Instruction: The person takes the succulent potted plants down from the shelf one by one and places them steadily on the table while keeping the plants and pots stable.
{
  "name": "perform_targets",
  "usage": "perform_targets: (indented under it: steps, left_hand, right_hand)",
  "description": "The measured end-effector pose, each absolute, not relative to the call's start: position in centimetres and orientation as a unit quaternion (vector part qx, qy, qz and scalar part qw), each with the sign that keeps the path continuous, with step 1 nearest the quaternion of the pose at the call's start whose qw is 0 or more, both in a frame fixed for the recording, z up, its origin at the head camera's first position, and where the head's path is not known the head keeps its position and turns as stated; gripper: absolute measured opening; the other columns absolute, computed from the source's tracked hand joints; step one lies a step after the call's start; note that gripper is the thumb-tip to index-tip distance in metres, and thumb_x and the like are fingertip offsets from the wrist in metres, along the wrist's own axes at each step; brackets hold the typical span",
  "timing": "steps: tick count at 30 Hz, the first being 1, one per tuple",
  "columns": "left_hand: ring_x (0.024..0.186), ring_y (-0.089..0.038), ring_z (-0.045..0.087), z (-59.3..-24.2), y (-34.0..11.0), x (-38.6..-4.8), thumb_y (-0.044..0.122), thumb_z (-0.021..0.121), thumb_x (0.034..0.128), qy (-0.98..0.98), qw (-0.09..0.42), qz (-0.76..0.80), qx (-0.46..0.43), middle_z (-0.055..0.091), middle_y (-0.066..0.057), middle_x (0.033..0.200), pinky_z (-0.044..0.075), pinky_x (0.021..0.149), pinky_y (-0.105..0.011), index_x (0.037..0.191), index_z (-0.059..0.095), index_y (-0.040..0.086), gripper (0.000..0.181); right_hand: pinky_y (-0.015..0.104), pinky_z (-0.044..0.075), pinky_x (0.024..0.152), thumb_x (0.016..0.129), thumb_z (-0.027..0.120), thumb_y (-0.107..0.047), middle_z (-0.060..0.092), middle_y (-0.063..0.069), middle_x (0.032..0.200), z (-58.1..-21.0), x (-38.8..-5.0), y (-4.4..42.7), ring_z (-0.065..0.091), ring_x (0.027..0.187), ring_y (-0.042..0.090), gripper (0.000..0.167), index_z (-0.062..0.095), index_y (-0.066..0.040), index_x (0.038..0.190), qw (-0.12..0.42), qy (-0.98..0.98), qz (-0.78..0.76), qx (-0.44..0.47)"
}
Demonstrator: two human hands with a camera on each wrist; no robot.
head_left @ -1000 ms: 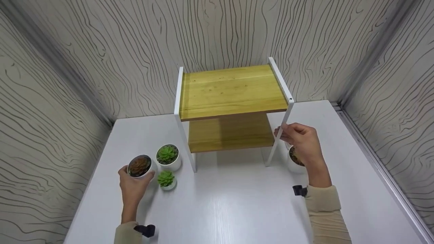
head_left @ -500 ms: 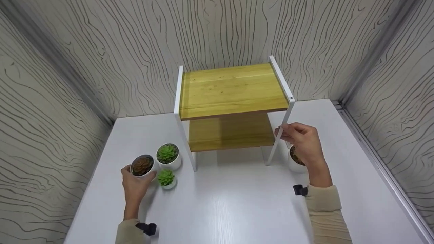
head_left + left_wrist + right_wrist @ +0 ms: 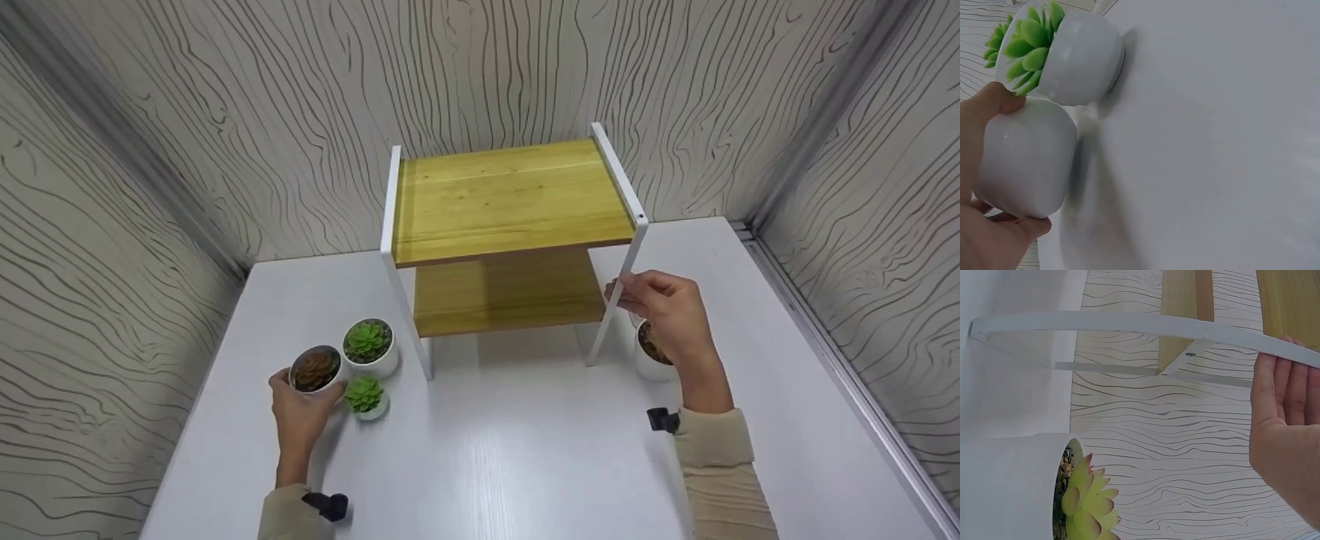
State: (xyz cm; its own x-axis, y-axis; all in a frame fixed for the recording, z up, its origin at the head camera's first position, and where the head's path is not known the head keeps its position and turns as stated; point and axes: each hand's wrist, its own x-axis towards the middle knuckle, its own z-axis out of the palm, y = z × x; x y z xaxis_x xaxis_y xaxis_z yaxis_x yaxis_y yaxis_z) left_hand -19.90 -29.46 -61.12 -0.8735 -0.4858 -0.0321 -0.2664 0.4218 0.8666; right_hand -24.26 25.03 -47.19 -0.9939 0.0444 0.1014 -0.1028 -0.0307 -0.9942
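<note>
My left hand (image 3: pixel 300 416) holds a white pot with a reddish-brown succulent (image 3: pixel 315 369), thumb and fingers on opposite sides. In the left wrist view this white pot (image 3: pixel 1030 157) is close to the table; whether its base touches is unclear. Just right of it stand a larger potted green succulent (image 3: pixel 367 341) and a smaller one (image 3: pixel 365 394). My right hand (image 3: pixel 671 311) pinches the white right front leg (image 3: pixel 602 341) of a two-tier wooden shelf (image 3: pixel 517 199). Part of the fingers passes behind that leg.
Below my right hand is another white pot (image 3: pixel 652 369), partly hidden in the head view; its succulent (image 3: pixel 1089 509) is yellow-green with pink tips. A white table (image 3: pixel 487 465) carries everything. Wood-grain panels (image 3: pixel 495 67) enclose the back and sides.
My left hand has shifted slightly right with the reddish-brown succulent's pot, closer to the green ones. The right hand keeps its hold on the shelf leg.
</note>
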Motion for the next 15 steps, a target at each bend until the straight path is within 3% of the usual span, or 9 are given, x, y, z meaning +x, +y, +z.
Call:
perform_targets:
  steps: [15]
  left_hand:
    - [0.143,-0.047,0.046,-61.48,-29.5,-19.87,0.029,0.089,0.0817,-0.837,0.103,-0.484,0.235,0.044,-0.036,0.149,0.041,0.119,-0.063,0.152,0.023,-0.005,0.102]
  right_hand:
    - [0.025,0.063,0.092,0.101,0.072,-0.029,0.081,-0.003,0.094,-47.46,-24.24,25.14,0.08,0.097,0.011,0.031,0.079,0.001,0.104,0.054,-0.694,0.717,0.032]
